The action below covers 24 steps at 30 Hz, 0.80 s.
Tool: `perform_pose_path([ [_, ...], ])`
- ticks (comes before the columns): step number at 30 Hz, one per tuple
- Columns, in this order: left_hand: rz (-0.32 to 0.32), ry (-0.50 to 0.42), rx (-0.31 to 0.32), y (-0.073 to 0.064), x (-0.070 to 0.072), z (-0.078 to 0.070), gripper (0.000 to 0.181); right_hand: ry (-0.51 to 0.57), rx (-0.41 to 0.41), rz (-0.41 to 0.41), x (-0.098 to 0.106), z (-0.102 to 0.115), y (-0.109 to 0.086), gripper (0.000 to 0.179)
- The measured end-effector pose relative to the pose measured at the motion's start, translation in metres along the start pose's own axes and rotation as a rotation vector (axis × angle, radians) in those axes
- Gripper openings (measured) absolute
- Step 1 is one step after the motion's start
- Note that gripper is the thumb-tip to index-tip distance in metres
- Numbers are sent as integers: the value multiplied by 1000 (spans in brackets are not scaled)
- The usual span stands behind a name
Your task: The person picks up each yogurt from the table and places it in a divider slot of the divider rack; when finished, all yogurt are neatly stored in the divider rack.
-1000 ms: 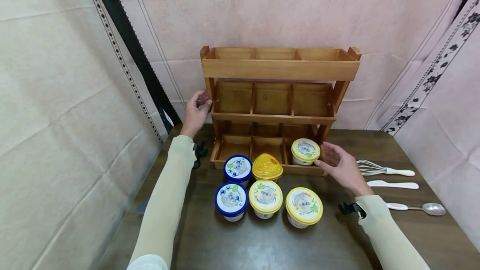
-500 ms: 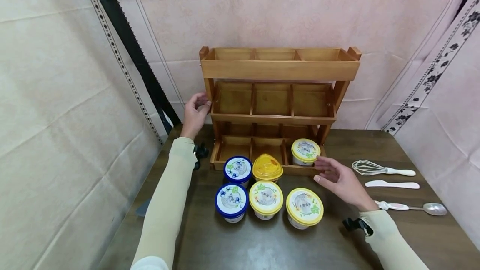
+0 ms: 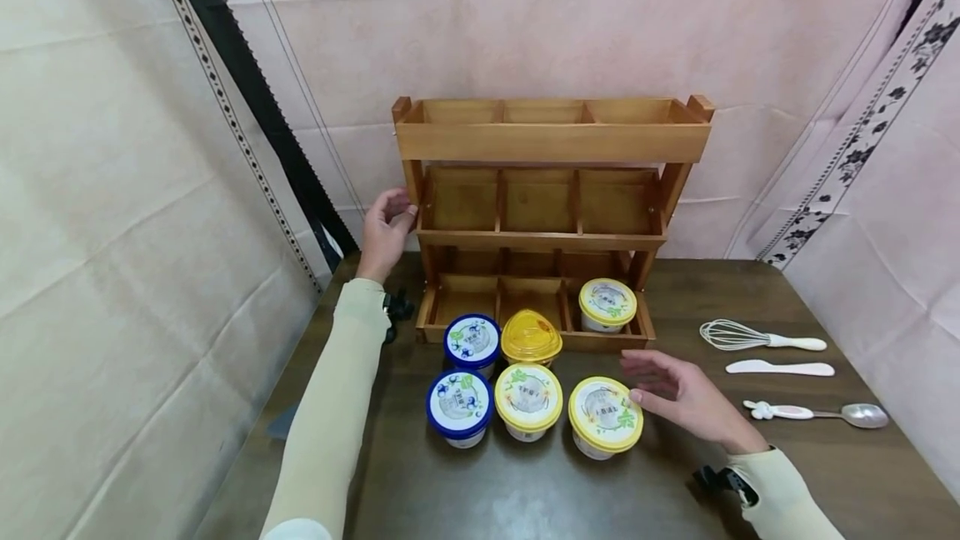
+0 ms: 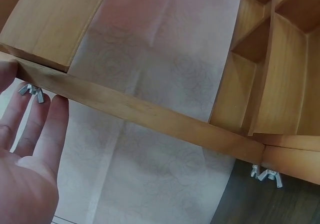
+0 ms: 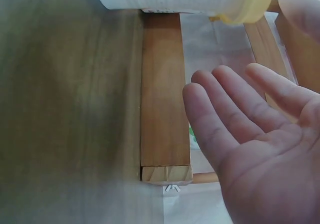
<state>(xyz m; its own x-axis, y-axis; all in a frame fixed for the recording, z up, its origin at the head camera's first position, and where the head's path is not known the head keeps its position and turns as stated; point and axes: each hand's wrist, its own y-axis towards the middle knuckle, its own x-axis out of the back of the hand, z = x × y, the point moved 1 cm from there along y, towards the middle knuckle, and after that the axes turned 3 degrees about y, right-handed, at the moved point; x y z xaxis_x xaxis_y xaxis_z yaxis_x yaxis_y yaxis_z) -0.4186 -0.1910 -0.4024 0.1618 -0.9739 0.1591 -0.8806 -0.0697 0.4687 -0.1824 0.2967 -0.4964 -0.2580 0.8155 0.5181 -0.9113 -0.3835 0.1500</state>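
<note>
Rack (image 3: 540, 241) on table (image 3: 510, 494) (cloth (image 3: 555, 32) behind).

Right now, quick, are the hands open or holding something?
Left hand: closed, holding the side of the wooden rack.
Right hand: open, holding nothing, beside the front-right yellow-lidded tub.

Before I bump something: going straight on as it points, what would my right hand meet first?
Your right hand would probably meet the front-right yellow-lidded tub; whether they touch is unclear.
</note>
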Motion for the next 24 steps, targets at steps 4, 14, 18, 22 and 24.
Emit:
perform_pose_path([
  [4,-3,-4,-31,2,1,-2,34,23,27,28,-4,3,-3,53],
  [14,-10,33,-72,0,-6,0,32,39,46,109,-9,7,-17,70],
  [18,-17,44,-69,0,-7,0,31,73,53,149,-13,5,-18,81],
  [22,-21,51,-61,-2,-5,-2,31,83,56,176,-18,3,-18,89],
  [24,-24,52,-52,-5,-3,-2,32,78,50,190,-19,2,-17,90],
])
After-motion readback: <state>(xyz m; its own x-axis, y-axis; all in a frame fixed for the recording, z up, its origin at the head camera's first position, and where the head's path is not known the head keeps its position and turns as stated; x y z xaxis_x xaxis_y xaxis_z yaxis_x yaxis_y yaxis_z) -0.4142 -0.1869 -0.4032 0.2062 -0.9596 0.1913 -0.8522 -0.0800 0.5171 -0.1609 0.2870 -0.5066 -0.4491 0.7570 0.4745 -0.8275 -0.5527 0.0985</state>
